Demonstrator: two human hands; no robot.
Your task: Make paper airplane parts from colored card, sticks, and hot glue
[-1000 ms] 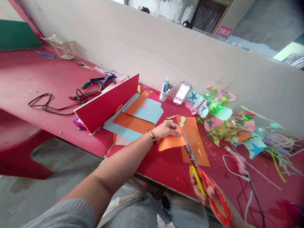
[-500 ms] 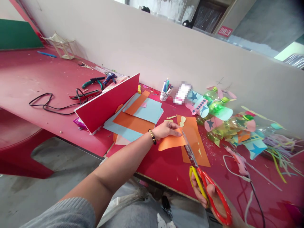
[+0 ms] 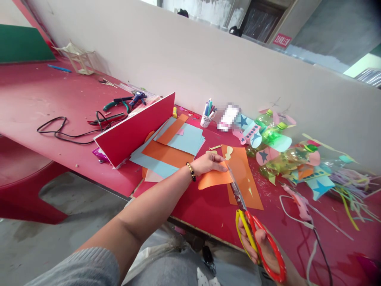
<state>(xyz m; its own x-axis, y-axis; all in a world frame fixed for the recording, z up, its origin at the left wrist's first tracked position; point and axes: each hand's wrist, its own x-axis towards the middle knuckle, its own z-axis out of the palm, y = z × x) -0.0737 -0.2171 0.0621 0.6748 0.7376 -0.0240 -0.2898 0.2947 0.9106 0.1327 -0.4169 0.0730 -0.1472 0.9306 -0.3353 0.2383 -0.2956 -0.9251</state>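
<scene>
A curled orange piece of paper was just right of the frame's centre, pinched along its upper edge between the thumb and fingers of the left hand. The right hand, lower right, gripped the scissors; the handles hid parts of its fingers, and its arm was cut off at the bottom edge. The blades met the piece's right side, though how far they bit was hard to tell. Underneath, a larger orange sheet was partly covered. Left of it, stacked blue and orange papers overlapped, some lower sheets mostly hidden. A pixelated patch obscured something beside the pen cup. At right, decorated bottles overlapped one another. A red panel partly hid a purple object; something magenta, lower right, was too blurred to identify.
</scene>
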